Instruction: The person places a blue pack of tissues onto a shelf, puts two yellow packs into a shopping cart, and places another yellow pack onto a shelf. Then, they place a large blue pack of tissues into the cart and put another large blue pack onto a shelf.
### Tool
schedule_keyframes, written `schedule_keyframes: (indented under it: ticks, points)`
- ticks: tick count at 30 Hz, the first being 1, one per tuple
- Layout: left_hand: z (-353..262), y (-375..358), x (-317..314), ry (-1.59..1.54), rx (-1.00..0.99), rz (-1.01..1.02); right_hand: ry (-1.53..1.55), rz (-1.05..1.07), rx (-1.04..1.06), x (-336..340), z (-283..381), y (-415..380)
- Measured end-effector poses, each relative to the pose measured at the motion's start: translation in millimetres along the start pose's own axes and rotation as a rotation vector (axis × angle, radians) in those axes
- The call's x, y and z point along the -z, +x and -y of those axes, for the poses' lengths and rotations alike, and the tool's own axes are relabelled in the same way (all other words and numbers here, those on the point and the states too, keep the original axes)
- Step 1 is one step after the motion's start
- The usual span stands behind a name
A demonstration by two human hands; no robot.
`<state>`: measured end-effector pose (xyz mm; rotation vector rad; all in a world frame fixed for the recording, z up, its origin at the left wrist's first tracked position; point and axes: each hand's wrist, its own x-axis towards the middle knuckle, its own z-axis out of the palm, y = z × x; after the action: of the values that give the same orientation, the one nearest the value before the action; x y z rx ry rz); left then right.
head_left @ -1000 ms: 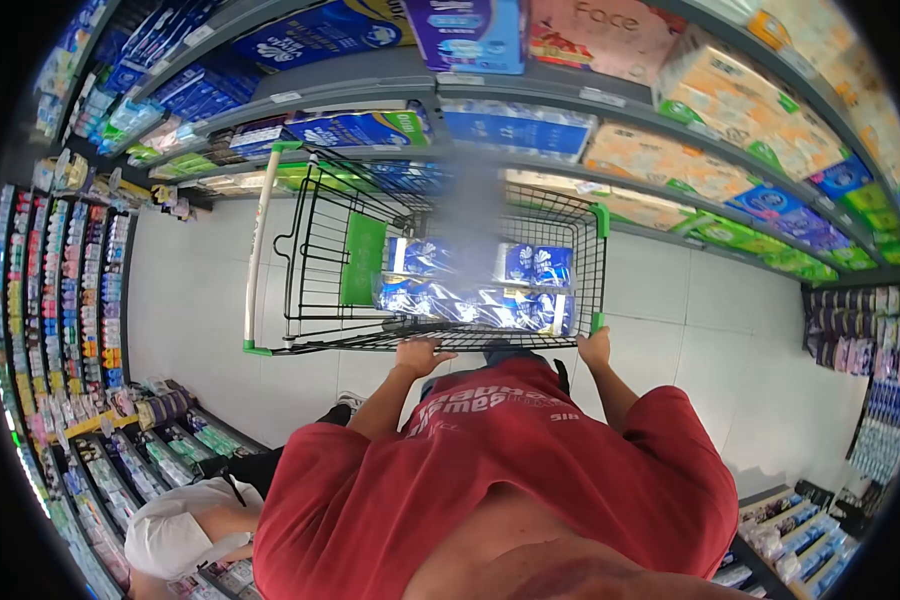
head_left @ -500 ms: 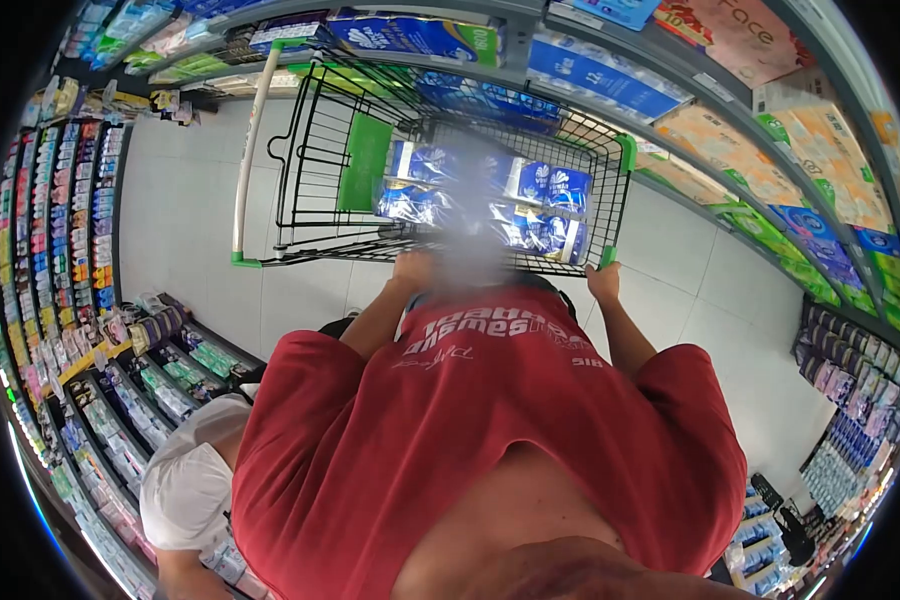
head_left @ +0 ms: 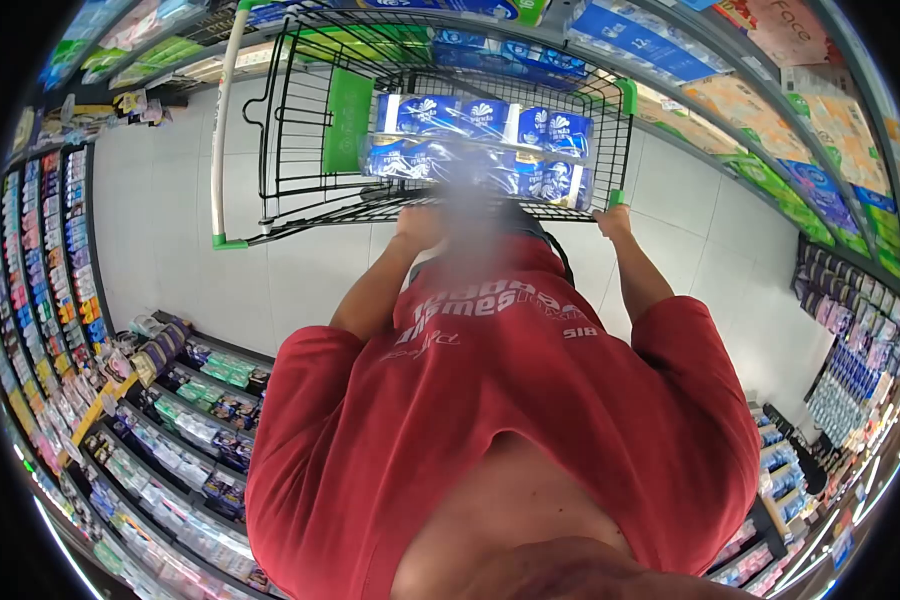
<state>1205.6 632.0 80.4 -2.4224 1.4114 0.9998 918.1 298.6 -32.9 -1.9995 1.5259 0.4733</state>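
A black wire shopping cart point(head_left: 302, 185) with green corners stands sideways in front of me. It holds two rows of blue and white plastic-wrapped packs point(head_left: 428, 115). My left hand point(head_left: 420, 227) is closed at the cart's near side; its fingertips are partly hidden. At the near right corner, below a green corner piece point(head_left: 617, 198), my right hand point(head_left: 613, 220) is closed on the cart's edge. A grey blur in the middle of the view covers part of the packs and the cart's near side.
Shelves of packaged tissue point(head_left: 650, 45) run along the far side, close to the cart. More stocked shelves point(head_left: 185, 440) stand at the left and lower left. Racks of small packs point(head_left: 850, 370) are at the right. Pale floor tiles point(head_left: 165, 220) show around the cart.
The cart and both hands sit higher in the view, with the cart's handle end farther left. The person in white at the lower left has gone out of view.
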Motion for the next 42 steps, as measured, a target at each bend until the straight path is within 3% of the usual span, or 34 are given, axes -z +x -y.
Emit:
schedule_keyframes:
  ticks: [2, 5, 10, 16, 21, 27, 28, 29, 31, 32, 33, 34, 35, 36, 38, 39, 40, 42]
  points:
    - [26, -4, 7, -0.036, 0.035, 0.015, -0.027, 0.016, -0.021, -7, 28, -12]
    - [9, 0, 34, -0.120, 0.066, 0.036, 0.021, -0.038, 0.036, -3, 26, -7]
    - [18, 24, 8, -0.086, 0.048, -0.014, 0.059, 0.010, -0.094, 12, 46, -17]
    - [42, 40, -16, -0.065, 0.085, 0.019, 0.153, -0.201, -0.058, -13, 55, -14]
    - [47, 44, -22, -0.073, 0.054, 0.003, 0.150, -0.157, -0.074, -13, 55, -12]
    - [42, 47, 15, -0.104, 0.040, 0.137, 0.170, -0.204, -0.062, -14, 61, -18]
    - [47, 52, 18, -0.179, 0.056, 0.211, 0.187, -0.068, -0.199, -2, 71, -18]
    - [57, 55, 21, -0.251, 0.073, 0.291, 0.189, -0.081, -0.223, -7, 72, -18]
    - [97, 72, 19, -0.343, 0.030, 0.196, -0.064, -0.554, 0.039, -12, 80, -24]
    - [116, 87, 18, -0.445, 0.010, 0.089, -0.046, -0.564, 0.095, -7, 89, -23]
    - [119, 99, 65, -0.573, 0.057, 0.084, -0.033, -0.571, 0.149, 13, 114, -26]
    - [147, 119, 60, -0.459, 0.025, -0.050, -0.025, -0.588, 0.212, 20, 130, -23]
    - [151, 132, 104, -0.451, 0.107, 0.084, -0.019, -0.602, 0.280, 25, 145, -14]
    - [183, 160, 85, -0.472, 0.149, -0.046, 0.026, -0.566, 0.267, 29, 161, -5]
    - [211, 198, 100, -0.490, 0.296, -0.111, 0.139, -0.488, 0.198, 32, 194, 15]
    - [234, 223, 98, -0.442, 0.352, 0.021, 0.206, -0.446, 0.141, 31, 206, 28]
    - [258, 250, 75, -0.257, 0.359, -0.109, 0.198, -0.475, 0.067, 21, 207, 49]
    - [279, 286, 75, -0.328, 0.425, 0.033, 0.198, -0.473, -0.097, 7, 208, 87]
